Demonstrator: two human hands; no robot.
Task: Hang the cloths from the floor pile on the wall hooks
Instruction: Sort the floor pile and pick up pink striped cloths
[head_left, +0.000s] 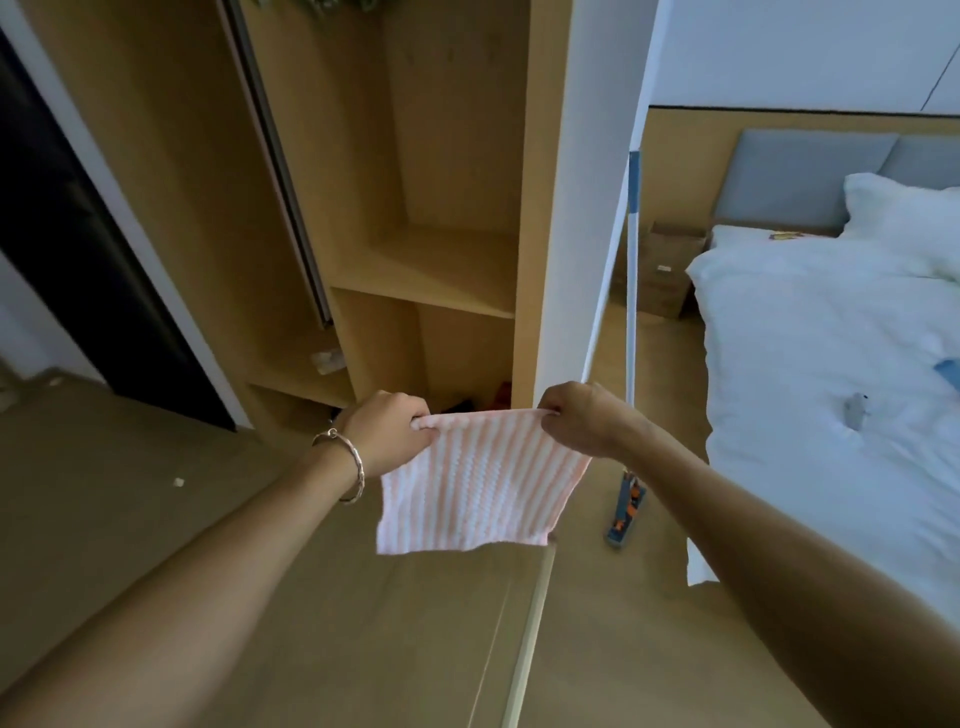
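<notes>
Cloth, pink with white stripes, hangs spread in the air in front of the person, above the floor and before the wooden shelves. The left grip, fingers curled tight, pinches its upper left corner. The right grip, likewise closed, pinches the upper right corner, so the top edge runs taut between them. The lower edge hangs free. A bracelet sits on the left wrist. To the right, a mop stands by the white wall, near a bed.
</notes>
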